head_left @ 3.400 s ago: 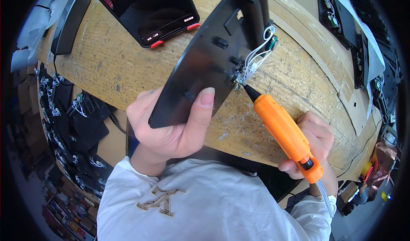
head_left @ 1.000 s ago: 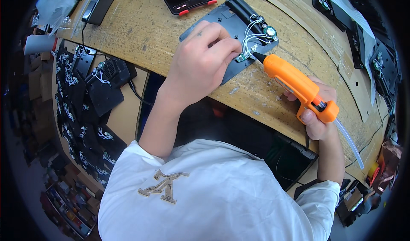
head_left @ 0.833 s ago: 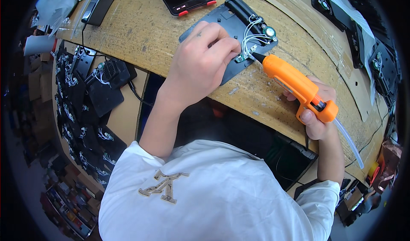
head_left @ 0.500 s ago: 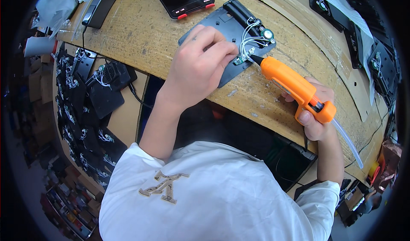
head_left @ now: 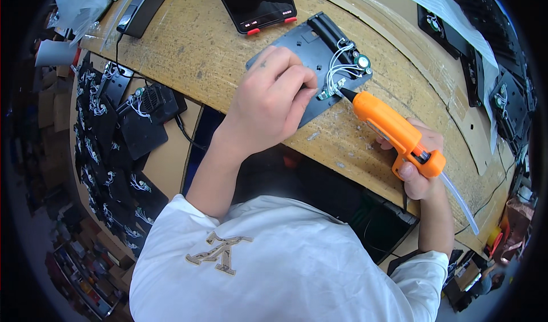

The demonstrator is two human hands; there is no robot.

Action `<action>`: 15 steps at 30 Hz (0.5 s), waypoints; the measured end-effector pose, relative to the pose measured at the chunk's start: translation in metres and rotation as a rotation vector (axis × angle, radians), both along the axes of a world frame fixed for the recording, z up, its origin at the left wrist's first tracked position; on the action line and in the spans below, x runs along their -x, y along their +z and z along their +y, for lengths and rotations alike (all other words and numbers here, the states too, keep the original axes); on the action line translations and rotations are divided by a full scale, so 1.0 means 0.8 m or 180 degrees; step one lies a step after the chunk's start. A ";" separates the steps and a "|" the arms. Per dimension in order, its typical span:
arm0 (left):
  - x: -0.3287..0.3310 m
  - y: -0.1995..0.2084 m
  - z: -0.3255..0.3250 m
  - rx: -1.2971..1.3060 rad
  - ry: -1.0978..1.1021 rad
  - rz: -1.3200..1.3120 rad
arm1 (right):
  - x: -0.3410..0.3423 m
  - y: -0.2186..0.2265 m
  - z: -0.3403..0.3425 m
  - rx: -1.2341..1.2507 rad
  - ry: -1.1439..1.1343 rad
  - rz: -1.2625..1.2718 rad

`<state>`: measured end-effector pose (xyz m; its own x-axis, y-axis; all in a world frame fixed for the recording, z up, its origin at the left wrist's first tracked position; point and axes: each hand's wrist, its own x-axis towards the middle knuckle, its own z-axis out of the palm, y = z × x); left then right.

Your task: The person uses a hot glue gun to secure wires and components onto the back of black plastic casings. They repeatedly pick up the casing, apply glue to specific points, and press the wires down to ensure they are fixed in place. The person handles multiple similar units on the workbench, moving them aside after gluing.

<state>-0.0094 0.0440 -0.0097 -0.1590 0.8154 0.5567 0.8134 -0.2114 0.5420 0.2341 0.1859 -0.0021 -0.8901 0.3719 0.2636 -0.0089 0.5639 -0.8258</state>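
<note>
My right hand [head_left: 419, 179] grips an orange hot glue gun [head_left: 394, 125] with a clear glue stick [head_left: 461, 208] trailing from its back. The gun's black nozzle points at a small green circuit board [head_left: 330, 92] on a dark plastic panel [head_left: 314, 114]. Thin white wires [head_left: 337, 65] run from the board to a round part [head_left: 362, 62] at the panel's right edge. Over the left side of the panel, my left hand [head_left: 274, 94] is closed, thumb and fingertips pinched together beside the board. Whatever lies between those fingertips is hidden.
A phone [head_left: 257, 8] on a stand with red tips is behind the panel. Several wired black panels [head_left: 108, 168] crowd the lower surface at left. Cardboard [head_left: 399, 39] and more black parts [head_left: 474, 65] lie on the right. A dark device [head_left: 145, 8] stands at the far left.
The whole view has shifted slightly. My left fingertips have drawn a little away from the circuit board, to the left. The glue gun's nozzle stays at the board.
</note>
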 end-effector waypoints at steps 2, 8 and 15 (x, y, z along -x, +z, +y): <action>0.000 0.000 -0.002 -0.0010 0.0096 -0.0253 | 0.001 0.000 0.000 0.0020 -0.0015 0.0024; 0.003 -0.001 -0.005 -0.0333 0.0278 -0.0903 | 0.001 -0.001 0.002 0.0026 0.0059 0.0005; 0.010 0.024 -0.033 -0.0236 0.0729 0.0227 | -0.002 -0.002 0.003 0.0207 0.0049 0.0052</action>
